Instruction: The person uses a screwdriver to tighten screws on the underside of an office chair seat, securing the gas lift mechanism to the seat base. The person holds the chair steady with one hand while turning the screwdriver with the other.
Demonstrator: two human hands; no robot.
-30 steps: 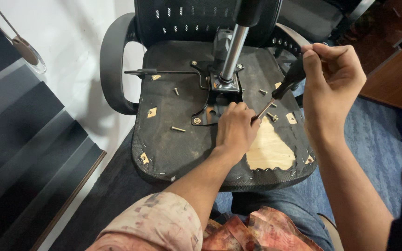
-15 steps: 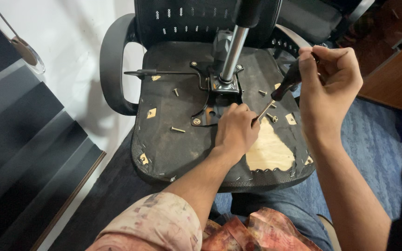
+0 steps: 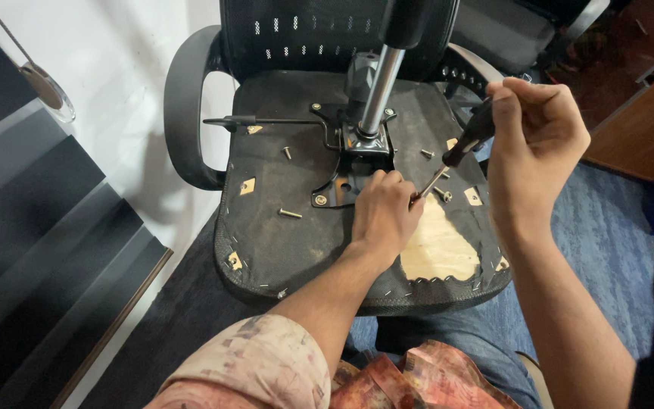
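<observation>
Both our hands work the upturned black fabric-covered chair seat (image 3: 281,242): right hand (image 3: 535,144) fisted around the black-handled screwdriver (image 3: 456,155), left hand (image 3: 384,212) (fingers curled together) steadying its tip.

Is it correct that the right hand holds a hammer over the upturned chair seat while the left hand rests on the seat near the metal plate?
Not quite. In the head view the right hand holds a screwdriver, not a hammer, its shaft angled down toward the left hand. The rest holds: the left hand rests on the upturned seat beside the metal plate.
</observation>
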